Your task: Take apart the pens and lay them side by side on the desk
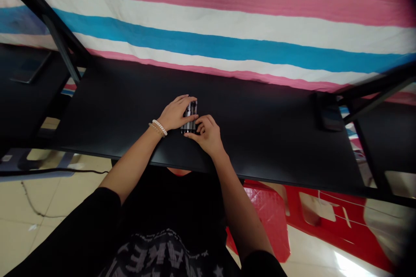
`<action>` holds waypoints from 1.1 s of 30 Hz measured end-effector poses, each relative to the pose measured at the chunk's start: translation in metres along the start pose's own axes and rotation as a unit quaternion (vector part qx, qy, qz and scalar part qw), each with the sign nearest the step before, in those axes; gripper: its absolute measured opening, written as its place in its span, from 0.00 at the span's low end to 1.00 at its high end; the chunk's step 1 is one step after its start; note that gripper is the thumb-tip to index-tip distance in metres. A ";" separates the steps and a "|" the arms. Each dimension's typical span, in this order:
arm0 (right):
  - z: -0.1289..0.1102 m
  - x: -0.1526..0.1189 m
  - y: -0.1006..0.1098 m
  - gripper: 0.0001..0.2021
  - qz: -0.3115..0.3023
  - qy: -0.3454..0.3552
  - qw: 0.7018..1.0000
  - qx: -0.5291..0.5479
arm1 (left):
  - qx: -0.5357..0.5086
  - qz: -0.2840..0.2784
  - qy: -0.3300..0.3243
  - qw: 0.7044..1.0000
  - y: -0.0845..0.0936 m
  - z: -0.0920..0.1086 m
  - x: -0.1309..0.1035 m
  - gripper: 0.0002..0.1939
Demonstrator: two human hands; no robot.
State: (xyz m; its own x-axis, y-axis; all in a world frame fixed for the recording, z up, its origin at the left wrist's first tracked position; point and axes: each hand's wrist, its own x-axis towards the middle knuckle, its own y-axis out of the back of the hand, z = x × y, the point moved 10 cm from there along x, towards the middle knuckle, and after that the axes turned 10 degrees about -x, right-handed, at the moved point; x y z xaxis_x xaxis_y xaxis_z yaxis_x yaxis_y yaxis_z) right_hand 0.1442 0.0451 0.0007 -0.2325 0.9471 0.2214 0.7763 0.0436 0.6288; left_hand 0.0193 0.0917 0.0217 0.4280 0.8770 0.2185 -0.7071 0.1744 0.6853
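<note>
Several dark and clear pens (189, 124) lie side by side in a small bundle near the middle of the black table (266, 138). My left hand (176, 112) wraps over the bundle from the left, its fingers at the far end and its thumb across the pens. Two bracelets circle that wrist. At the right side of the pens, my right hand (207, 133) has its fingers curled and its thumb reaching toward the near ends. Whether something small is between those fingers cannot be made out.
A dark phone (329, 111) lies at the table's right end. Behind the table hangs a striped cloth (227, 47). Black metal struts (61, 47) rise at both ends. Red plastic stools (269, 216) stand below the near edge at the right.
</note>
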 end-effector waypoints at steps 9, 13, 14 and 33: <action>0.000 0.000 -0.001 0.24 -0.010 -0.007 1.000 -0.004 | -0.007 -0.003 -0.005 1.000 0.001 0.002 0.000 0.29; 0.000 0.000 0.001 0.26 -0.002 -0.009 1.000 0.004 | -0.005 0.008 -0.016 1.000 0.001 0.002 0.001 0.29; 0.000 0.000 0.001 0.26 -0.001 -0.011 1.000 0.006 | -0.006 0.010 -0.018 1.000 0.001 0.002 0.001 0.29; 0.010 -0.003 0.014 0.12 0.062 -0.054 0.996 0.032 | -0.049 0.052 -0.019 0.997 0.011 -0.001 -0.001 0.28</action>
State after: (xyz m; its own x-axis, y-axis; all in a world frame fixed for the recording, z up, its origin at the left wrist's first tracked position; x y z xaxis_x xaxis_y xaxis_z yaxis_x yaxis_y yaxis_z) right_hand 0.1616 0.0464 0.0014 -0.0710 0.9752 0.2095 0.8321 -0.0580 0.5516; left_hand 0.0104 0.0929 0.0286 0.3692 0.8752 0.3127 -0.7999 0.1279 0.5864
